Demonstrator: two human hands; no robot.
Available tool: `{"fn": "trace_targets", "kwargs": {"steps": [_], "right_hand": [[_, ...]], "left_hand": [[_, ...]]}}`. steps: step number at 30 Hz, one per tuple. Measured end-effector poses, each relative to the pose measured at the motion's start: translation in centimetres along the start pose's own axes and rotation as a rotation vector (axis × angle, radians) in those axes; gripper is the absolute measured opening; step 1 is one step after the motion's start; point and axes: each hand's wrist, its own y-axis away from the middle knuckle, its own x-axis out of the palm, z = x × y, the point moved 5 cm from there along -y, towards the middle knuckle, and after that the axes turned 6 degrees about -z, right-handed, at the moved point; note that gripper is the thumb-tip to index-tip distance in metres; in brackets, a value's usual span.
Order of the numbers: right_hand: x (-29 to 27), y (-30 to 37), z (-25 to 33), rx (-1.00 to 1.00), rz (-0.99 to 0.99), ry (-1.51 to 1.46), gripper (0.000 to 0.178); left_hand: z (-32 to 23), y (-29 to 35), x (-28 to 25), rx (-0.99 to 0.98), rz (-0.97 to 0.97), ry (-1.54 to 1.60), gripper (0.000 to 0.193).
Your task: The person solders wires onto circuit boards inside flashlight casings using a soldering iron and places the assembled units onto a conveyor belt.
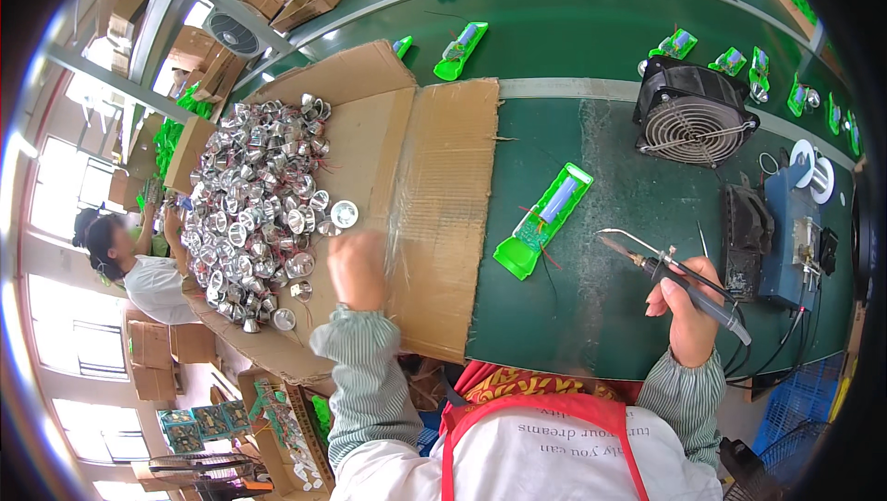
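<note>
My right hand point(688, 316) grips a soldering iron point(652, 266), with a thin bent metal feed tube running beside its tip. The tip points left, above the bench. A bright green plastic housing point(517, 259) lies left of the tip, holding a blue cylindrical cell point(559, 199), a small green circuit board and thin red wires. My left hand point(358, 268) is over the right side of an open cardboard box, beside a heap of silver reflector cups point(249, 210). One white-rimmed reflector cup point(344, 214) is just beyond it. Motion blurs my left fingers, and anything in them is hidden.
A black fan with a round grille point(698, 127) stands at the back right. Right of it are a blue soldering unit point(787, 233) and white wire spools point(813, 171). More green housings point(460, 51) lie along the far strip. Another person point(152, 270) works at the left.
</note>
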Motion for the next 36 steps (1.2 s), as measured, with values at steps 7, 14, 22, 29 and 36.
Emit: {"fn": "trace_targets", "kwargs": {"steps": [7, 14, 22, 29, 36], "right_hand": [[0.5, 0.3, 0.5, -0.005, -0.019, 0.076, 0.012], [3.3, 0.1, 0.5, 0.048, 0.142, -0.026, 0.013], [4.8, -0.5, 0.1, 0.026, 0.252, -0.036, 0.012], [5.6, -1.2, -1.3, 0.046, 0.265, -0.025, 0.011], [6.1, -1.5, -1.9, 0.079, 0.258, -0.037, 0.012]], "left_hand": [[-9.5, -0.6, 2.7, 0.062, 0.151, 0.331, 0.008], [-11.8, -1.0, 3.5, 0.142, 0.166, 0.521, 0.007], [-13.8, -1.3, 4.7, 0.067, 0.32, 0.643, 0.007], [-14.4, -1.0, 5.3, 0.101, 0.329, 0.559, 0.007], [-14.4, -1.1, 5.4, 0.087, 0.351, 0.552, 0.007]]}}
